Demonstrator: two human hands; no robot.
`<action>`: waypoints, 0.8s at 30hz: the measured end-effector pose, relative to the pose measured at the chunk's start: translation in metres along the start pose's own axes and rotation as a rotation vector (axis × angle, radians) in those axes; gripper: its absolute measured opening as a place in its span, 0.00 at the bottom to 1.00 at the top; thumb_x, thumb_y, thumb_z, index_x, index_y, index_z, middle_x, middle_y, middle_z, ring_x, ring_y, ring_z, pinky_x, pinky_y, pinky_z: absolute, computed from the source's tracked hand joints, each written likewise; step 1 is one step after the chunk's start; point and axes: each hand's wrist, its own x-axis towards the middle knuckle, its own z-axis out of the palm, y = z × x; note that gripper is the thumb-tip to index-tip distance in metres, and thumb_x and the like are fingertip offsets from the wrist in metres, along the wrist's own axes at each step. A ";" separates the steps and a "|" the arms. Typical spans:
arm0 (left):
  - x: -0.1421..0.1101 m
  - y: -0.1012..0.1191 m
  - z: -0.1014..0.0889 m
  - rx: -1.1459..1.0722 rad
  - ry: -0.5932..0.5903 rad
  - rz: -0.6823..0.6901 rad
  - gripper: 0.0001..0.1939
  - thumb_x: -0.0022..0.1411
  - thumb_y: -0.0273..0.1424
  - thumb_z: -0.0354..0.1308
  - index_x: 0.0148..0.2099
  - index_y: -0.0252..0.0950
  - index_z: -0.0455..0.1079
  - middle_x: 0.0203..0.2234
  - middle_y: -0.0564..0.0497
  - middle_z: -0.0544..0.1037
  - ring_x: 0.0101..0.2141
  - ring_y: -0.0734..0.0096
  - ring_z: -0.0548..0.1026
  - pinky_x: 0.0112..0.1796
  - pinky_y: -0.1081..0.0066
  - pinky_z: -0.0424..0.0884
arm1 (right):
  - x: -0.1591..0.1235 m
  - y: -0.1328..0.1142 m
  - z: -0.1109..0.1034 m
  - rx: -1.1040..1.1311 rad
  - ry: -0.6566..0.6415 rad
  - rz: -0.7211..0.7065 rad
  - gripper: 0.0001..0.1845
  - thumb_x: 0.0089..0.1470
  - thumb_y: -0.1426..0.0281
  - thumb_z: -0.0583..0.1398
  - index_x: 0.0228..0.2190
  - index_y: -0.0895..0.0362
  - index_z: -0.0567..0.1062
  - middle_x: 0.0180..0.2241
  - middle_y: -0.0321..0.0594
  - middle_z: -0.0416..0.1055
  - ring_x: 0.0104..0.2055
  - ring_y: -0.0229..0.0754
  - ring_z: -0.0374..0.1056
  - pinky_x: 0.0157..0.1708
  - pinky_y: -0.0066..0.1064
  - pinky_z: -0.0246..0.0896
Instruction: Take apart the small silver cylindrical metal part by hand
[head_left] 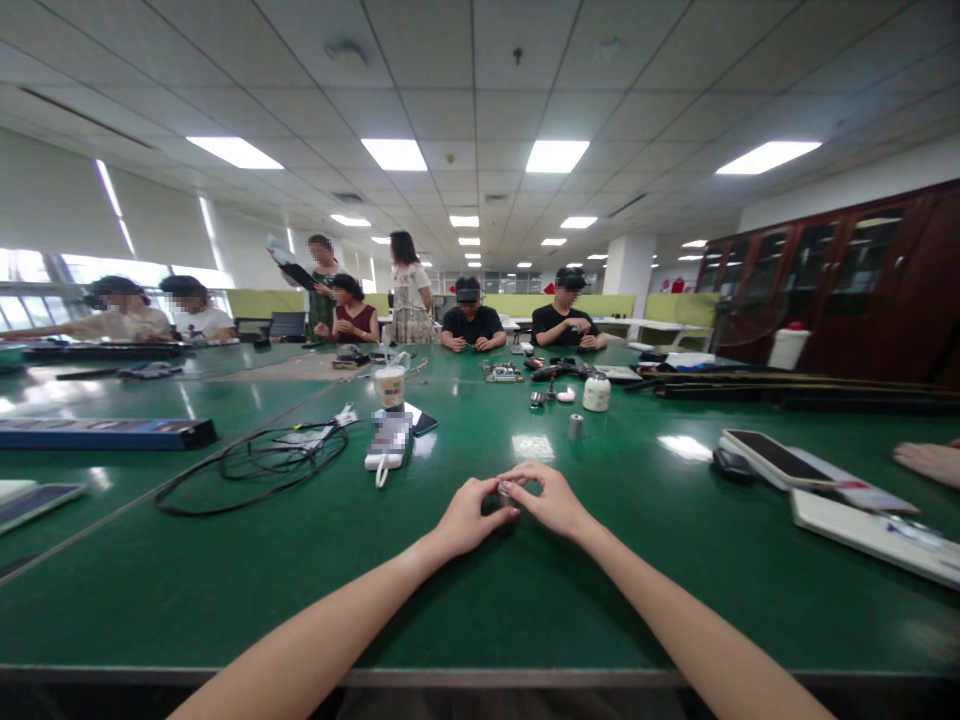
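Note:
Both of my hands meet over the middle of the green table (435, 600), around a small silvery metal cylinder (509, 494). My left hand (472, 515) is closed around its side, with the thumb in front. My right hand (551, 500) is closed too, its fingertips at the cylinder's top and near side. Much of the cylinder is hidden by my fingers, and I cannot tell whether its base touches the table. Farther off to the right, a similar metal cylinder (575, 427) stands upright on its own.
A coiled black cable (247, 470), a white power bank (390, 440) and a drink cup (390, 385) lie left. A white jar (596, 393) and circuit board (502, 372) stand ahead. At right are a phone (776, 457) and another person's hand (930, 462). Several people sit across.

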 end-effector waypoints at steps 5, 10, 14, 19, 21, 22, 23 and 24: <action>-0.001 0.002 -0.003 -0.014 -0.011 0.012 0.20 0.59 0.38 0.63 0.53 0.40 0.73 0.39 0.50 0.80 0.40 0.60 0.74 0.43 0.67 0.68 | 0.000 0.005 0.000 -0.036 0.047 0.053 0.08 0.53 0.67 0.64 0.34 0.55 0.82 0.34 0.42 0.78 0.36 0.45 0.71 0.39 0.36 0.66; -0.002 0.003 -0.006 -0.027 -0.026 0.031 0.22 0.58 0.37 0.64 0.55 0.42 0.72 0.40 0.50 0.79 0.42 0.60 0.74 0.45 0.66 0.68 | 0.002 0.009 0.000 -0.059 0.074 0.061 0.06 0.52 0.67 0.65 0.30 0.56 0.81 0.31 0.41 0.77 0.35 0.44 0.71 0.38 0.34 0.66; -0.002 0.002 -0.006 -0.027 -0.020 0.034 0.21 0.58 0.37 0.65 0.54 0.39 0.72 0.41 0.48 0.79 0.42 0.60 0.73 0.46 0.65 0.68 | 0.006 0.019 -0.002 -0.089 0.084 0.056 0.06 0.57 0.68 0.63 0.33 0.58 0.79 0.33 0.39 0.76 0.38 0.41 0.72 0.41 0.35 0.67; -0.003 0.004 -0.005 -0.029 -0.017 0.041 0.21 0.59 0.37 0.64 0.54 0.38 0.72 0.43 0.48 0.79 0.44 0.60 0.73 0.47 0.65 0.67 | 0.010 0.044 -0.009 -0.189 0.049 0.132 0.10 0.62 0.66 0.59 0.41 0.60 0.74 0.41 0.40 0.74 0.40 0.42 0.72 0.42 0.40 0.69; -0.003 0.004 -0.005 -0.029 -0.015 0.041 0.21 0.59 0.37 0.64 0.54 0.38 0.72 0.43 0.47 0.79 0.44 0.60 0.73 0.47 0.65 0.67 | 0.009 0.053 -0.012 -0.240 0.002 0.171 0.11 0.63 0.65 0.59 0.42 0.59 0.74 0.43 0.41 0.73 0.41 0.42 0.72 0.42 0.40 0.69; -0.003 0.005 -0.005 -0.029 -0.015 0.041 0.21 0.59 0.37 0.64 0.54 0.38 0.72 0.43 0.47 0.79 0.44 0.60 0.73 0.47 0.65 0.67 | 0.007 0.056 -0.014 -0.264 -0.026 0.189 0.11 0.63 0.65 0.59 0.43 0.59 0.74 0.43 0.42 0.73 0.41 0.42 0.71 0.42 0.40 0.69; -0.004 0.005 -0.005 -0.029 -0.016 0.042 0.21 0.59 0.37 0.64 0.54 0.38 0.72 0.43 0.47 0.79 0.43 0.60 0.73 0.47 0.65 0.67 | 0.006 0.059 -0.015 -0.285 -0.054 0.204 0.11 0.63 0.65 0.59 0.43 0.58 0.74 0.44 0.42 0.73 0.42 0.42 0.71 0.43 0.40 0.69; -0.004 0.005 -0.005 -0.029 -0.017 0.043 0.20 0.59 0.37 0.64 0.53 0.38 0.72 0.43 0.48 0.79 0.43 0.60 0.73 0.47 0.65 0.67 | 0.005 0.062 -0.015 -0.302 -0.081 0.218 0.11 0.63 0.65 0.59 0.43 0.58 0.74 0.45 0.42 0.72 0.42 0.42 0.71 0.43 0.40 0.69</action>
